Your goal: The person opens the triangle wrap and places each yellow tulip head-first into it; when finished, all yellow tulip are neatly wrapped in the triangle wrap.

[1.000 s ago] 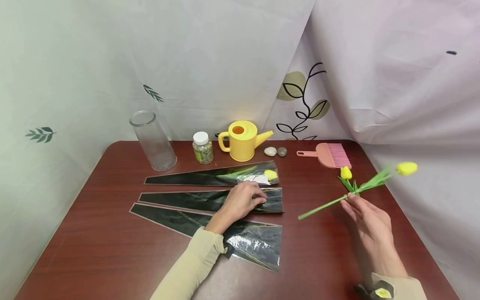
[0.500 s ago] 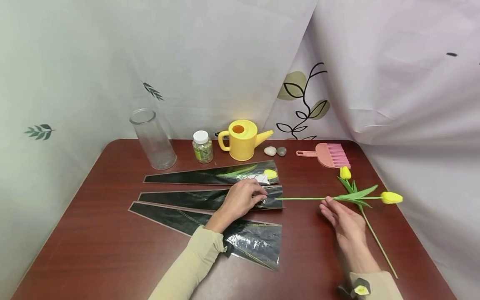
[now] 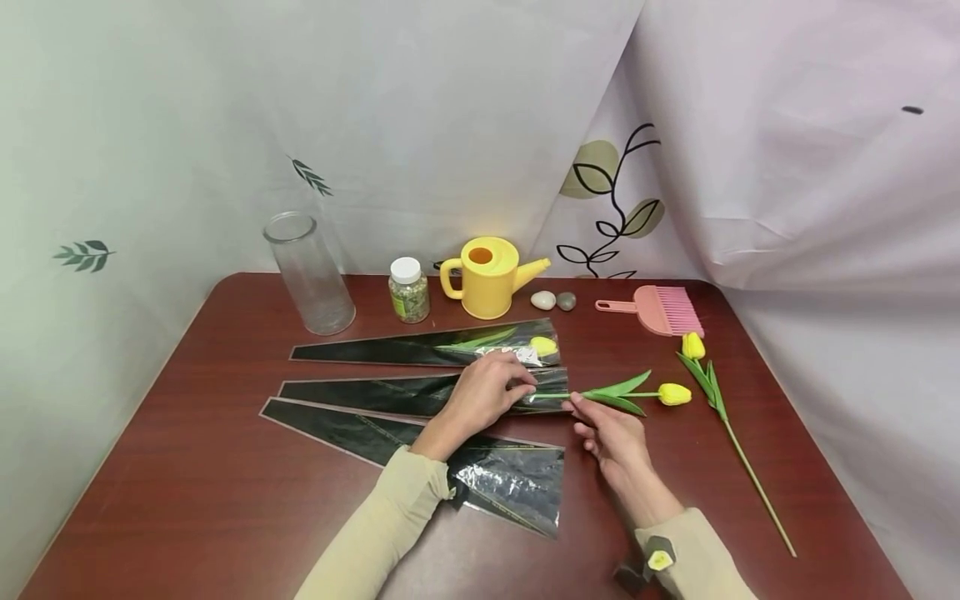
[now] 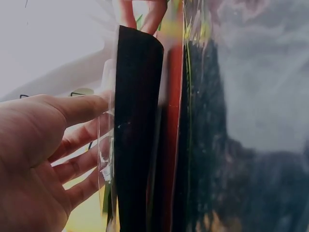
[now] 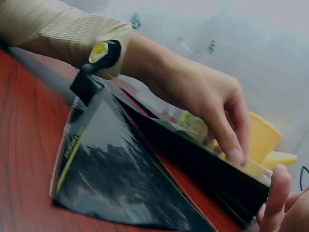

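My left hand (image 3: 516,387) pinches the open wide end of the middle black-and-clear flower sleeve (image 3: 375,397) on the dark red table (image 3: 210,500). In the left wrist view, the thumb and fingers (image 4: 82,108) hold the clear film beside the black layer (image 4: 137,145). My right hand (image 3: 582,407) pinches the green stem of a yellow tulip (image 3: 673,393), just right of the sleeve's mouth. The stem's end lies at or inside that mouth, under my left fingers. The right wrist view shows my left hand (image 5: 193,92) pressing on the sleeve's edge (image 5: 207,169).
A sleeve (image 3: 360,352) behind holds a yellow tulip; a third sleeve (image 3: 510,483) lies nearer me. Another tulip (image 3: 693,346) lies at the right. Along the back stand a glass vase (image 3: 309,275), small bottle (image 3: 408,290), yellow watering can (image 3: 487,279), two stones (image 3: 543,300) and a pink brush (image 3: 660,308).
My right hand has carried the tulip leftwards and levelled it, bringing the stem's end to the middle sleeve's mouth. My left hand has stayed on the sleeve.
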{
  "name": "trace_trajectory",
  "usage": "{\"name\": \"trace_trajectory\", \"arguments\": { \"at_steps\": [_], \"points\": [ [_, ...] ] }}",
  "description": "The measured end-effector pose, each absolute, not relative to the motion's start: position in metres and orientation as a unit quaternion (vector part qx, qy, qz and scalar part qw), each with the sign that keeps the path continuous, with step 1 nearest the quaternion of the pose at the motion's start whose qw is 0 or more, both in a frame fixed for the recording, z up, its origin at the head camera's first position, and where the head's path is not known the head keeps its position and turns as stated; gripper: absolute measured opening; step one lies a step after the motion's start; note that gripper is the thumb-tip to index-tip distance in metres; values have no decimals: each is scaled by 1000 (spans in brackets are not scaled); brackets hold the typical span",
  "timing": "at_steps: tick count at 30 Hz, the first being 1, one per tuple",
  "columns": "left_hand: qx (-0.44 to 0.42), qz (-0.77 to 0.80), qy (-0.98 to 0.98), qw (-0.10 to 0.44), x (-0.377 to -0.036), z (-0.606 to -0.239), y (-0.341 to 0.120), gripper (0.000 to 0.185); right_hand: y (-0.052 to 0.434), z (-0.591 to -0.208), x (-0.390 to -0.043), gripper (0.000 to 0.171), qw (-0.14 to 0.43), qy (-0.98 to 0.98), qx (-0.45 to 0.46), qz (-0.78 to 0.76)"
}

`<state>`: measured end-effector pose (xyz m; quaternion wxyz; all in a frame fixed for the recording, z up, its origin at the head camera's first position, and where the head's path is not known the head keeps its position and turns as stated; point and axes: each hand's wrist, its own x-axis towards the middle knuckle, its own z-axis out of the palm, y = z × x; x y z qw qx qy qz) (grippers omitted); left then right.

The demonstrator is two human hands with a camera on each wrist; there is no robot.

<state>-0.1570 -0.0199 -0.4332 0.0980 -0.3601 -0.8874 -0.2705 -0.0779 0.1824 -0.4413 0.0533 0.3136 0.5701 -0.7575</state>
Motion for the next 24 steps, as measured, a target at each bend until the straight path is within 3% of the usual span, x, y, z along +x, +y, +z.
{"name": "trace_trajectory", "arguments": {
  "at_steps": [9,11,14,18,20,22,24],
  "points": [
    [-369,-268,-886,82,-158,-436,-20,6,185,-442,-74,40,89,607,262,-745],
    [-370,-269,-886,81,-158,-437,-20,7,196,-443,-70,42,60,634,225,-738],
    [-371,-266,-886,82,-158,-438,-20,8,219,-441,-68,37,-31,705,149,-692],
    [-368,-257,-890,83,-157,-439,-20,7,263,-432,-75,17,-177,868,-6,-464],
    [-366,-253,-891,86,-157,-439,-20,7,284,-428,-82,15,-231,911,-92,-330],
    [-367,-252,-891,89,-157,-440,-20,7,301,-426,-91,20,-253,919,-177,-244],
    [-369,-254,-889,91,-158,-440,-19,8,311,-426,-98,23,-240,918,-239,-204]
  ]
}}
